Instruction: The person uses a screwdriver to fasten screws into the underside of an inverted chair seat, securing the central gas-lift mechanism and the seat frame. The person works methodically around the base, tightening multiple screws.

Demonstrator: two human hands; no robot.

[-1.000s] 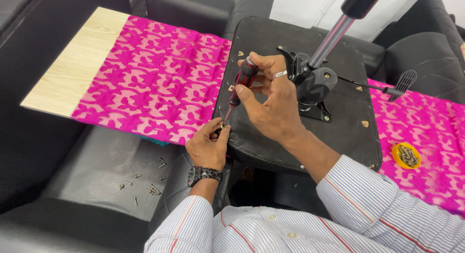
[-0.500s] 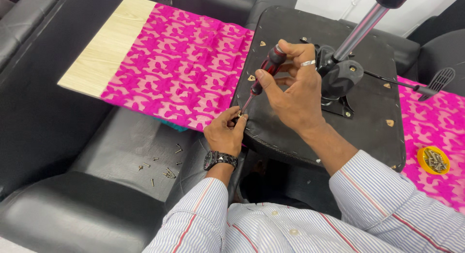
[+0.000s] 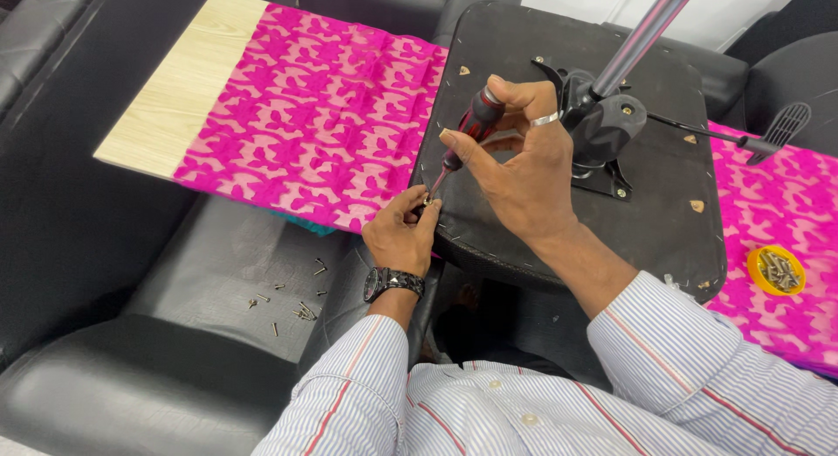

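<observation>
Black vinyl, pink cloth, and a screw at the seat's edge

Steel loose screws [image 3: 292, 303] lie scattered on the black leather sofa cushion [image 3: 218, 281] at left, beside the pale wooden board under pink patterned cloth [image 3: 305, 116]. The left hand [image 3: 400, 233], fingertips pressed together, pinches something small, probably a screw, at the near-left rim of the upturned black chair seat base [image 3: 497, 220]; keeping it upright matters. The right hand [image 3: 524, 164] wraps the red-and-black screwdriver [image 3: 467, 133], tip at that spot; steady downward pressure along the shaft should prevent slipping. Far right sits a yellow dish of screws [image 3: 775, 269].
</observation>
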